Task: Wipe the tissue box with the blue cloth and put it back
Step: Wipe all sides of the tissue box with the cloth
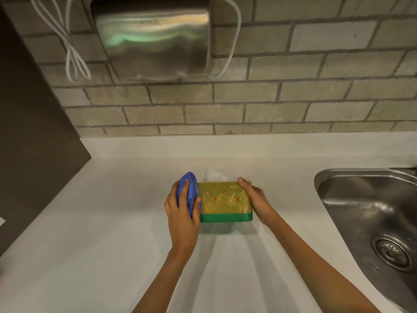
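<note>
A: Box (222, 201)?
B: Glossy, crinkled clear wrap over yellow; green base looks like smooth plastic. White tissue (214, 175) on top, soft paper.
A: Cloth (190, 190)?
B: Blue, matt, folded soft fabric.
A: Counter (112, 222)?
B: White, smooth, low sheen.
A: Rest?
B: Sink (352, 199) and dryer (153, 35) brushed shiny metal. Wall (293, 105) rough matt brick.

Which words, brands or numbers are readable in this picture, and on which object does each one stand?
"AIKE": embossed on the steel hand dryer on the wall, faint but readable.
Tissue box: only orange marks under shiny wrap, no readable text.
Sink: a faint mark on the basin wall, too blurred to read.
</note>
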A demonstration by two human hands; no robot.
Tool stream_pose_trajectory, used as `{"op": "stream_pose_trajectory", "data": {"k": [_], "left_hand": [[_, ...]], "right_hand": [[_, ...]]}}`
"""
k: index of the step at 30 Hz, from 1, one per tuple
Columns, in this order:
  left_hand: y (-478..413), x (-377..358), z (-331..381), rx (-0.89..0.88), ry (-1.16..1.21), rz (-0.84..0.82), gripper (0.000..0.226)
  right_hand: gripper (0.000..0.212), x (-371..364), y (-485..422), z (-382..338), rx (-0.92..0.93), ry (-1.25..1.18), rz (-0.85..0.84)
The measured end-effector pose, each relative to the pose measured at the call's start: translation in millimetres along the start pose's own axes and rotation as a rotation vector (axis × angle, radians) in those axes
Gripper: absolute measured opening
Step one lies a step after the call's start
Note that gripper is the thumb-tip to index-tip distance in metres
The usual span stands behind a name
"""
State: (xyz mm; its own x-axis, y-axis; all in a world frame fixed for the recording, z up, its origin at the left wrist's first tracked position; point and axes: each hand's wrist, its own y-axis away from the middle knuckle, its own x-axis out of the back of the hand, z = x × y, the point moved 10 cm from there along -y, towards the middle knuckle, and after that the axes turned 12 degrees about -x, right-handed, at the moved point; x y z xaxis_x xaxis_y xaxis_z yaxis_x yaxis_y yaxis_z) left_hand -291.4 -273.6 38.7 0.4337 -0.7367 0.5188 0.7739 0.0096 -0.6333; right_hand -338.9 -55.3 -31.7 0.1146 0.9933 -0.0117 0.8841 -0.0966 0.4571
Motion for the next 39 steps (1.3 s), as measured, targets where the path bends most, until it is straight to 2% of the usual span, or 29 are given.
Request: {"op": "stream_pose_trajectory", "data": {"k": [4, 6, 8, 10, 12, 14, 17, 19, 21, 25, 27, 30, 33, 35, 39], "left_hand": [[-4.1, 14.4, 0.4, 0.008, 0.045, 0.080, 0.042], [-1.7, 8.6, 20.8, -0.099, 0.016, 0.019, 0.045], [3.9, -6.7, 40.0, -0.231, -0.133, -0.093, 0.049], [1.2, -16.9, 44.1, -0.231, -0.244, -0.175, 0.054], [-7.8, -20.8, 42.3, -0.148, -0.253, -0.196, 0.064], [-9.8, -29.3, 48.7, -0.147, -0.263, -0.245, 0.065], [2.5, -39.5, 56.7, -0.312, -0.310, -0.333, 0.062], [11.3, -36.0, 49.2, -0.383, -0.324, -0.334, 0.062], [10.6, -24.4, 37.8, -0.332, -0.260, -0.264, 0.062], [-13.0, -17.5, 36.7, -0.061, -0.164, -0.135, 0.068], [-20.1, -31.1, 51.9, -0.069, -0.180, -0.183, 0.068], [-9.1, -46.1, 65.2, -0.244, -0.265, -0.263, 0.060], [7.2, -36.6, 50.9, -0.346, -0.318, -0.206, 0.051], [6.0, -25.6, 37.4, -0.279, -0.323, -0.163, 0.053], [-14.4, -27.4, 39.1, -0.038, -0.331, -0.172, 0.067]], "right_hand": [[0.034, 0.2, 0.5, 2.0, -0.004, -0.025, 0.005], [0.033, 0.3, 1.4, 2.6, -0.005, -0.037, 0.011], [0.035, 1.1, 1.3, 2.8, -0.004, -0.040, 0.021], [0.037, 1.4, 1.8, 1.1, 0.004, -0.041, 0.025], [0.039, 1.3, 2.5, -0.7, 0.005, -0.048, 0.019], [0.039, 0.7, 2.4, 0.1, -0.007, -0.048, 0.011], [0.039, 1.9, 3.8, -0.9, -0.006, -0.051, 0.014], [0.039, 3.9, 4.5, -1.4, -0.006, -0.050, 0.021], [0.038, 3.7, 6.3, -1.6, -0.012, -0.046, 0.020], [0.041, 1.2, 7.1, -1.2, -0.023, -0.054, 0.021], [0.038, 0.5, 7.2, -1.1, -0.015, -0.064, 0.022], [0.036, 0.3, 6.0, -0.8, -0.004, -0.086, 0.006], [0.036, 1.2, 3.5, -0.1, -0.013, -0.079, 0.011], [0.037, 1.0, 2.4, 0.1, -0.017, -0.072, 0.016], [0.044, -1.0, 1.9, 0.9, -0.036, -0.093, 0.013]]}}
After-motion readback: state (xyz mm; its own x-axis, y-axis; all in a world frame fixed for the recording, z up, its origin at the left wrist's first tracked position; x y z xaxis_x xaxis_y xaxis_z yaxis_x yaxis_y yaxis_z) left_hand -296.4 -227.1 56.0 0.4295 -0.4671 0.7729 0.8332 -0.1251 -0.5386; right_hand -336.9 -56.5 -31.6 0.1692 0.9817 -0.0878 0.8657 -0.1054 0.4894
